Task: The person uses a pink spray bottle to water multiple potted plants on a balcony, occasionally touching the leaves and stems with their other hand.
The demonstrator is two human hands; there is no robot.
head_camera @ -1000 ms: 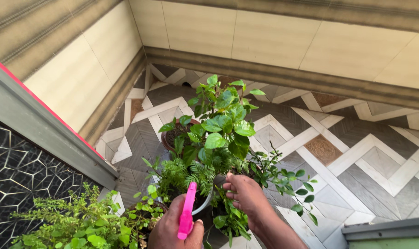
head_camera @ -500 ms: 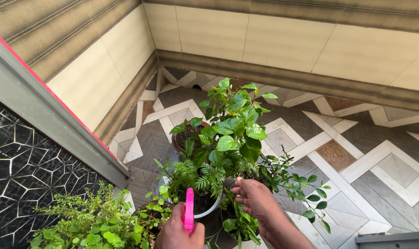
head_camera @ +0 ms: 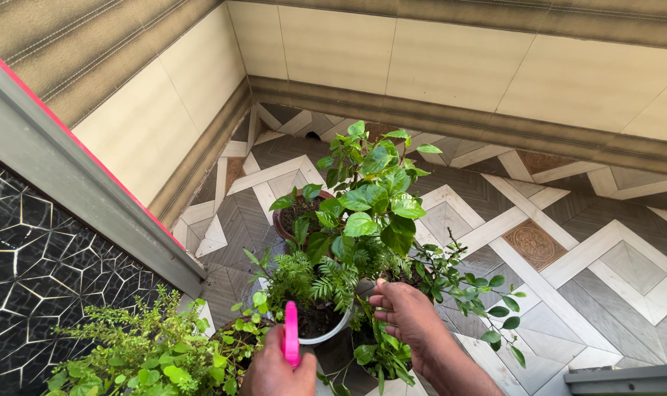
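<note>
Bright daylight, sharp view

Strong sunlight falls on the cream wall (head_camera: 451, 66) and the upper leaves (head_camera: 370, 183), which shine a little. The patterned floor (head_camera: 568, 242) lies in soft shade. The picture is sharp, with no motion blur; lines bend slightly at the edges.

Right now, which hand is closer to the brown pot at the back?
Right. The right hand reaches among the stems just this side of the brown pot; the left hand, gripping the pink tool, sits lower, farther away.
</note>
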